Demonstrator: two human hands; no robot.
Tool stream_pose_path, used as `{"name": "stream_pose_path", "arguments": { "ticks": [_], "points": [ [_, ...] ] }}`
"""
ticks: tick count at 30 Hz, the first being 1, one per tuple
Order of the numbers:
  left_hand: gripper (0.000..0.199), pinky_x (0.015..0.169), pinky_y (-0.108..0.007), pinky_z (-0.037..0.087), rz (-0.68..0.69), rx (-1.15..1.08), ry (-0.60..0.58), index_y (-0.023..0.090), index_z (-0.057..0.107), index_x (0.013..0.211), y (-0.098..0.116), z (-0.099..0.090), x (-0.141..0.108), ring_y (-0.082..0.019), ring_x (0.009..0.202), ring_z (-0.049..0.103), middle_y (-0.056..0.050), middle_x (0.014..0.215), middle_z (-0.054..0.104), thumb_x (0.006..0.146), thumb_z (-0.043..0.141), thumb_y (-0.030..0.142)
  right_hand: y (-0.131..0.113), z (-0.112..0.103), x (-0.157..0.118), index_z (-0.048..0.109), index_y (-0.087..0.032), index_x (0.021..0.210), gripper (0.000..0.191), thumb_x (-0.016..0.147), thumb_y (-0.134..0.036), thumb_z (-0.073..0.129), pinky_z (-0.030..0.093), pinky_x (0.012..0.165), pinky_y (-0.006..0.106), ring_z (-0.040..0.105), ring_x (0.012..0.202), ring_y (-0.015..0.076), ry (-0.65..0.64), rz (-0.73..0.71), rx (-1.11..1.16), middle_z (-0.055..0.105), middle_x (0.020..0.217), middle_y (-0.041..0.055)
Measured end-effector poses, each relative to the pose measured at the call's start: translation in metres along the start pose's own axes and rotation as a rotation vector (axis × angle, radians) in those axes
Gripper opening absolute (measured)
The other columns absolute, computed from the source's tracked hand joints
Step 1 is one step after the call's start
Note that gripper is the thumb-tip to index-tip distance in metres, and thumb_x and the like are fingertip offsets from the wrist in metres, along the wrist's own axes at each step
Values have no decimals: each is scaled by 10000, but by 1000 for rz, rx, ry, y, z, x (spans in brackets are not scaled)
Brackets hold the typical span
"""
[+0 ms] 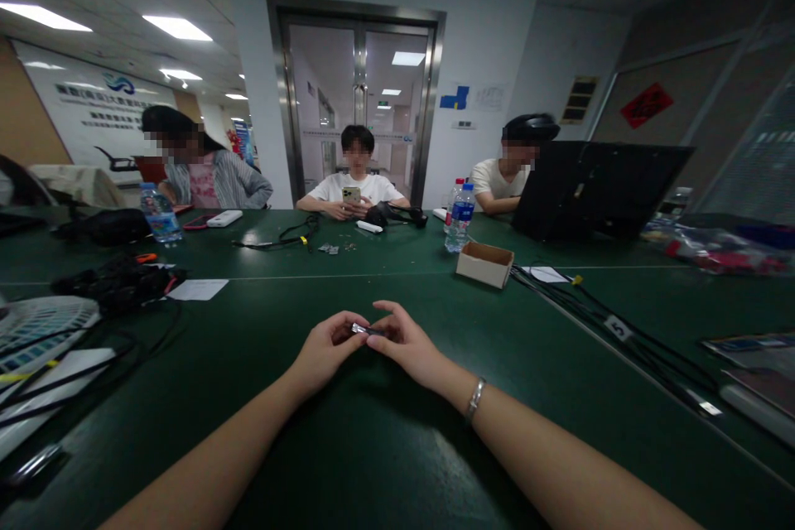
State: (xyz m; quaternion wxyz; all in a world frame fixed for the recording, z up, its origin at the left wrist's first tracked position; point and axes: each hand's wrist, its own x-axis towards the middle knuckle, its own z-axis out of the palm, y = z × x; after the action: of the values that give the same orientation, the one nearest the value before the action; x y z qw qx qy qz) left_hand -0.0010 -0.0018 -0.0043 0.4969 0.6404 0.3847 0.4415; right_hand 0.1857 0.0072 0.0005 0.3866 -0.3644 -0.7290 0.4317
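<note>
A small shiny metal piece with a dark part is held between my two hands, above the middle of the green table. My left hand pinches its silvery left end between thumb and fingers. On the other side, my right hand grips the dark end with thumb and fingers, the index finger raised a little. A bracelet circles my right wrist. What exactly the small piece is cannot be made out.
An open cardboard box and bottles stand beyond my right hand. Black cables run along the right. At the left are a white fan and a paper. Several people sit across the table; one holds a phone.
</note>
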Motion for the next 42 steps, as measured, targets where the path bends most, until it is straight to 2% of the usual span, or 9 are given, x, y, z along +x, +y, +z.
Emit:
{"name": "stream_pose_path", "arguments": {
  "ticks": [3,7,11,14,23,31,34,37,42],
  "points": [
    [261,876,-348,472,-25,9,3,176,597,974,1,1,0,-195,937,621,-52,970,658,769,643,332,-4,-44,8,592,-249,1056,259,857,-402,526,377,927,423,501,1046,236,100,-120,-583,594,1082,67],
    [264,861,-357,470,-73,5,10,176,596,962,7,2,-1,-202,939,623,-65,997,662,758,654,333,8,-134,19,505,-193,1227,432,806,-288,533,342,957,488,371,1207,309,396,130,-1229,490,1281,135],
    [239,871,-366,461,-78,9,11,177,602,944,13,3,-2,-205,941,622,-68,993,666,759,654,320,27,-201,11,416,-198,1321,501,830,-292,458,335,913,571,302,1265,346,395,457,-1397,428,1377,131],
    [233,868,-362,460,-84,12,30,176,603,931,16,4,-3,-206,939,625,-65,976,670,751,659,312,27,-220,-8,570,-216,1162,354,851,-291,419,332,875,566,398,1162,366,393,461,-1468,578,1214,114],
    [232,876,-369,461,-80,21,6,176,602,939,14,4,-3,-210,942,625,-66,984,665,759,647,316,-21,-217,-103,643,-253,938,252,825,-315,427,395,768,442,621,872,262,208,501,-1269,690,957,94],
    [264,852,-357,467,-62,39,-9,180,602,965,10,3,-5,-207,931,624,-70,1000,658,766,642,348,-31,-225,-192,660,-339,914,228,761,-444,528,463,663,387,646,765,249,272,496,-1141,692,936,144],
    [264,852,-361,468,-54,43,-2,173,605,948,11,4,-5,-208,916,628,-69,976,661,754,652,346,-41,-215,-190,648,-326,1009,341,730,-476,521,464,697,451,606,840,305,368,334,-1305,672,1006,147],
    [267,854,-365,468,-31,44,-4,169,603,955,8,4,-4,-203,907,627,-69,967,659,760,647,345,-59,-175,-164,608,-267,1105,381,817,-444,432,423,820,495,547,938,314,450,35,-1372,638,1048,131],
    [278,848,-360,472,-29,67,0,166,602,962,2,3,-3,-201,901,627,-68,959,661,760,651,351,-69,-81,-95,542,-252,1167,324,863,-345,479,438,846,397,527,997,235,93,8,-923,584,1076,91]
  ]
}}
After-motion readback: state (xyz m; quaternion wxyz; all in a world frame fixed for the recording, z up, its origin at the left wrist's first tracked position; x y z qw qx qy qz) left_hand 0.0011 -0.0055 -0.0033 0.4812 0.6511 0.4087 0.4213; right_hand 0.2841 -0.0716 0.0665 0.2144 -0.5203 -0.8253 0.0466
